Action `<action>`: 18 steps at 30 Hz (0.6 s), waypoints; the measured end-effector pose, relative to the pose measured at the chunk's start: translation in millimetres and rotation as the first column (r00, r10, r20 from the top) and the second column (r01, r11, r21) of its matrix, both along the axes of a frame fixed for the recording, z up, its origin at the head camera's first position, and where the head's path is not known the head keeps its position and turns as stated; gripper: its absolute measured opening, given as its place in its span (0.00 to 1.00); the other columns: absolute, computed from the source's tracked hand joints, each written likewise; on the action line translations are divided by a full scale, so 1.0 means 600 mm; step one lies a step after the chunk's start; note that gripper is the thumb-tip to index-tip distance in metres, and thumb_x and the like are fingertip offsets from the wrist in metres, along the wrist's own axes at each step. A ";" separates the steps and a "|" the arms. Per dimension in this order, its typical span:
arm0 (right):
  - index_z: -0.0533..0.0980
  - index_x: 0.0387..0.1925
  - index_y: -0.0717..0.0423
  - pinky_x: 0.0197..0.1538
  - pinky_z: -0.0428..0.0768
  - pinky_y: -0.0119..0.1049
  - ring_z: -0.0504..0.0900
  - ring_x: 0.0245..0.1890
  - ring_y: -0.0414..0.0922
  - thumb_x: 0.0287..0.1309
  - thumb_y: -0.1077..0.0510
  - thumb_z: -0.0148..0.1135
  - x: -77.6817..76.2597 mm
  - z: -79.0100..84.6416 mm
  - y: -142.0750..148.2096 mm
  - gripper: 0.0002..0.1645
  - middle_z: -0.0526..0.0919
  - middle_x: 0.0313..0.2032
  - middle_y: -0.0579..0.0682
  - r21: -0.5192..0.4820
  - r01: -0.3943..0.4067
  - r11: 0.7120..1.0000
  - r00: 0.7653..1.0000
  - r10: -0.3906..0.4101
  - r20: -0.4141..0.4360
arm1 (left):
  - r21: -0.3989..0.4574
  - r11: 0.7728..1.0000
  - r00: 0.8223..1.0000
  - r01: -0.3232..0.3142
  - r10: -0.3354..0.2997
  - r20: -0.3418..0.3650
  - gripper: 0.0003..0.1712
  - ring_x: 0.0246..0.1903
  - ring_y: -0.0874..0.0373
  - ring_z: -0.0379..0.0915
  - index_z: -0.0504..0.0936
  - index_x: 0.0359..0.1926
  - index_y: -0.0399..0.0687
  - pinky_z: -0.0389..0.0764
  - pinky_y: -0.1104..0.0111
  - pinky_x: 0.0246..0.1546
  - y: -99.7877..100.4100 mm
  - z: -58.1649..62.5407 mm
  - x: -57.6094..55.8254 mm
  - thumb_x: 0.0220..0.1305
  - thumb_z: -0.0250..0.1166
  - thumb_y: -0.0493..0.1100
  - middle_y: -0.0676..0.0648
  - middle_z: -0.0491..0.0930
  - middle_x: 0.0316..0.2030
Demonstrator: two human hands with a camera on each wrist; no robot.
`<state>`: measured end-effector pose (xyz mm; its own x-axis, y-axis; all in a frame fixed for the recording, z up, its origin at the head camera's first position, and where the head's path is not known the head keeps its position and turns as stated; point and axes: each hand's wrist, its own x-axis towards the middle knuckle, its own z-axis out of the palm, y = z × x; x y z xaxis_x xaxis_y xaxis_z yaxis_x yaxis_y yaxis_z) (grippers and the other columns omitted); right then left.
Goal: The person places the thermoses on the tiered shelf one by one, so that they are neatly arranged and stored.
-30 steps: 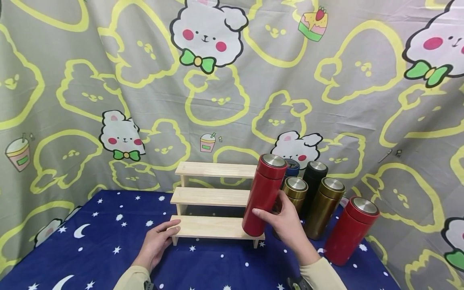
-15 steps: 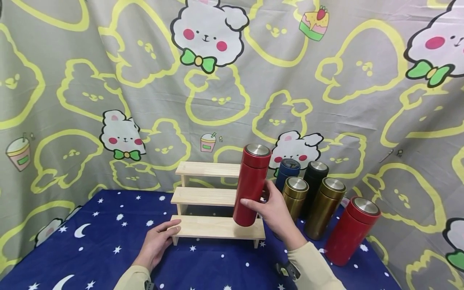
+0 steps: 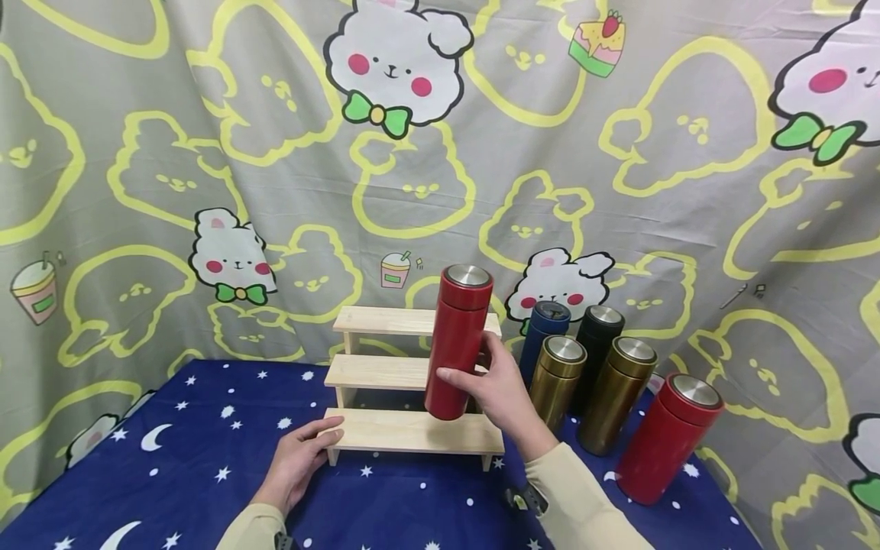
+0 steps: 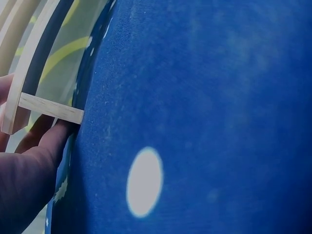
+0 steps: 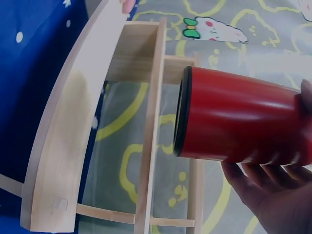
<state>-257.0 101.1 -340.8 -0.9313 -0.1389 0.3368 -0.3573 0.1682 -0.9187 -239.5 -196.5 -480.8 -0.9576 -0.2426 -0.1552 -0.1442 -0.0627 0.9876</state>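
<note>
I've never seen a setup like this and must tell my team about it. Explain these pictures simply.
There is no machine here: a person works with two bare hands. The wide picture comes from a camera on the person's head; the two close ones come from cameras on the wrists, one per hand.

The left hand grips the left end of a wooden rack with three steps. The right hand holds a red bottle up, its base clear of the boards.

Right of the rack, a blue bottle, a black bottle, two gold bottles and another red bottle stand on a starry blue cloth.
</note>
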 end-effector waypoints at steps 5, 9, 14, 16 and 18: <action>0.69 0.61 0.52 0.52 0.80 0.49 0.78 0.51 0.50 0.48 0.55 0.78 -0.010 0.001 -0.009 0.39 0.78 0.51 0.51 0.013 -0.004 1.000 1.000 0.004 -0.016 | -0.005 1.000 1.000 -0.001 0.001 -0.002 0.22 0.48 0.53 0.76 0.83 0.52 0.33 0.76 0.53 0.55 -0.001 0.001 -0.001 0.57 0.73 0.38 0.29 0.66 0.63; 0.69 0.61 0.51 0.52 0.80 0.48 0.78 0.51 0.49 0.47 0.54 0.78 -0.016 0.007 -0.017 0.40 0.79 0.51 0.51 0.024 -0.005 1.000 1.000 0.005 -0.022 | -0.003 1.000 1.000 -0.001 0.001 0.000 0.22 0.49 0.52 0.75 0.82 0.53 0.32 0.75 0.52 0.55 -0.001 0.002 0.000 0.58 0.72 0.37 0.29 0.66 0.64; 0.68 0.62 0.51 0.53 0.80 0.49 0.79 0.52 0.49 0.48 0.53 0.78 -0.026 0.011 -0.028 0.41 0.78 0.53 0.51 0.003 -0.036 0.999 0.999 0.036 0.000 | 0.000 1.000 1.000 -0.001 0.001 -0.001 0.23 0.50 0.51 0.75 0.82 0.53 0.32 0.73 0.50 0.57 -0.002 0.001 -0.001 0.57 0.73 0.38 0.28 0.65 0.64; 0.68 0.62 0.51 0.53 0.80 0.49 0.79 0.52 0.50 0.49 0.54 0.78 -0.029 0.010 -0.031 0.40 0.78 0.53 0.51 -0.011 -0.051 0.999 0.999 0.051 0.015 | 0.001 1.000 1.000 -0.004 0.004 0.004 0.23 0.50 0.51 0.75 0.83 0.52 0.32 0.73 0.49 0.57 -0.002 0.001 -0.001 0.57 0.73 0.38 0.28 0.65 0.64; 0.68 0.62 0.51 0.52 0.80 0.49 0.79 0.52 0.50 0.49 0.53 0.78 -0.032 0.011 -0.034 0.40 0.78 0.54 0.51 -0.017 -0.059 0.998 0.998 0.059 0.026 | 0.004 1.000 1.000 -0.003 0.003 0.002 0.22 0.49 0.52 0.75 0.83 0.52 0.32 0.72 0.49 0.57 -0.002 0.000 -0.001 0.57 0.73 0.38 0.28 0.65 0.64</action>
<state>-276.0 80.6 -334.2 -0.9302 -0.1888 0.3147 -0.3417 0.1328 -0.9304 -240.2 -197.4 -480.8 -0.9566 -0.2448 -0.1581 -0.1460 -0.0667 0.9870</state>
